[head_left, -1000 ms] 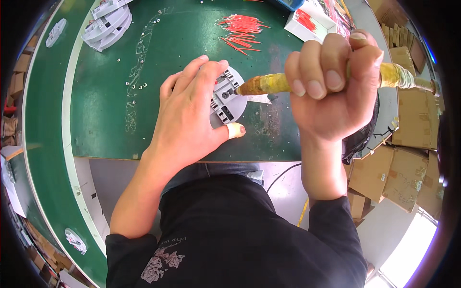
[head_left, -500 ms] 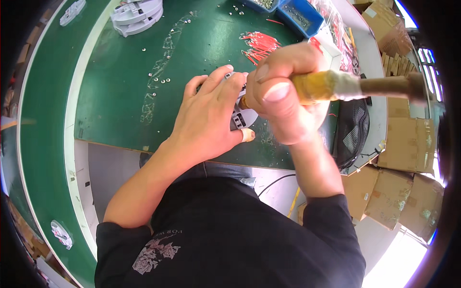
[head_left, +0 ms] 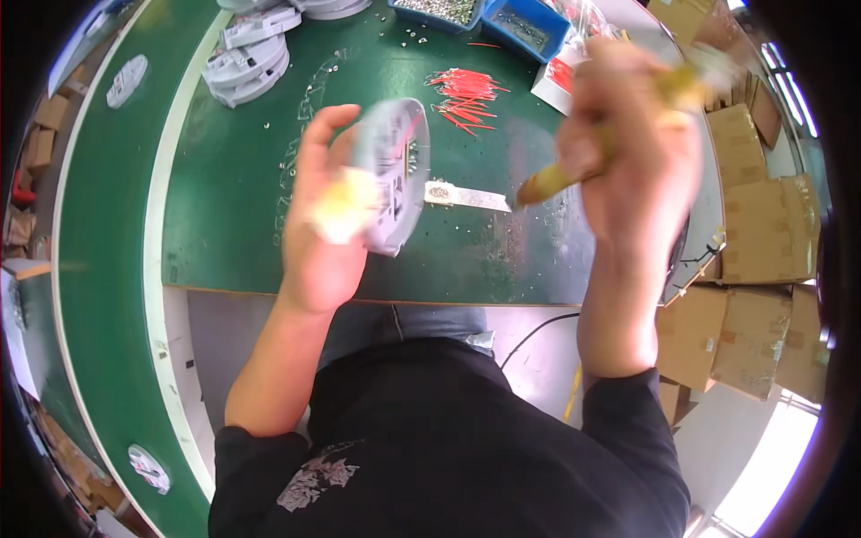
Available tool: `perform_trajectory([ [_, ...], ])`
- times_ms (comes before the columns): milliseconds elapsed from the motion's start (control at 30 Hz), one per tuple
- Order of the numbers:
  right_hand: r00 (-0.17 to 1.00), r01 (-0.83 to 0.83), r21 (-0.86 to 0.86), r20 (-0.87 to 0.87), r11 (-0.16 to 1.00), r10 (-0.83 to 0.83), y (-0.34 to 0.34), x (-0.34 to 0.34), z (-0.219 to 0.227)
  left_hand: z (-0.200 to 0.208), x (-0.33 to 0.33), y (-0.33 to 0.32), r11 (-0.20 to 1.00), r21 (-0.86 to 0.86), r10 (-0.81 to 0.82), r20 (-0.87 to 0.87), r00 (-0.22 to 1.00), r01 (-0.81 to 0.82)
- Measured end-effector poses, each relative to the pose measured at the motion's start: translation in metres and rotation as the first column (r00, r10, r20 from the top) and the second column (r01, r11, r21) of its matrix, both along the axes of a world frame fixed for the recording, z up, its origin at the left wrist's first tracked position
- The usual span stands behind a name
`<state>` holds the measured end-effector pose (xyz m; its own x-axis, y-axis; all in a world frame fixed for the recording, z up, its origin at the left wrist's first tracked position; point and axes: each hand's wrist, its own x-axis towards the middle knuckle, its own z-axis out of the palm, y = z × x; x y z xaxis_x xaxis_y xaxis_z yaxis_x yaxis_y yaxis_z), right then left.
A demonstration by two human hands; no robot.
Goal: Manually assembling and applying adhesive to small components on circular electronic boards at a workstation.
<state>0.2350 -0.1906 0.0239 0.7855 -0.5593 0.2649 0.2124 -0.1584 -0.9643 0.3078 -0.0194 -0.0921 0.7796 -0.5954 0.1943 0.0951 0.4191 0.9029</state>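
Below, dark green matte bench top [head_left: 242, 206]; brown cardboard cartons [head_left: 762, 224] stacked at right. My left hand [head_left: 327, 224] curled around pale grey round plastic housing [head_left: 395, 184], lifted off bench, tilted on edge. My right hand [head_left: 637, 152] fisted on yellow-handled screwdriver [head_left: 574, 170], blurred. Thin red pins [head_left: 466, 94] scattered behind.

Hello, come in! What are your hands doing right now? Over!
Left hand lifts grey disc part off green table. Right hand grips yellow tool. Nothing between them.
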Motion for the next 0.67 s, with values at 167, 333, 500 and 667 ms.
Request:
perform_trajectory([
  [167,0.895,-0.118,0.030,-0.429,0.993,0.120,0.028,0.001,-0.030,0.002,0.001,0.012,0.926,-0.347,-0.267,-0.321,0.909,0.150],
  [333,0.949,-0.077,0.169,-0.291,0.983,0.124,0.048,-0.002,-0.041,0.001,-0.017,0.006,0.964,-0.220,-0.192,-0.187,0.963,0.150],
  [500,0.967,-0.217,0.485,-0.014,0.847,0.255,0.053,-0.009,-0.052,0.001,-0.019,0.009,0.956,-0.233,-0.227,-0.191,0.955,0.180],
  [667,0.944,-0.221,0.429,-0.130,0.876,0.302,0.045,-0.012,-0.050,0.004,-0.028,0.004,0.998,-0.042,0.050,-0.082,0.995,-0.054],
])
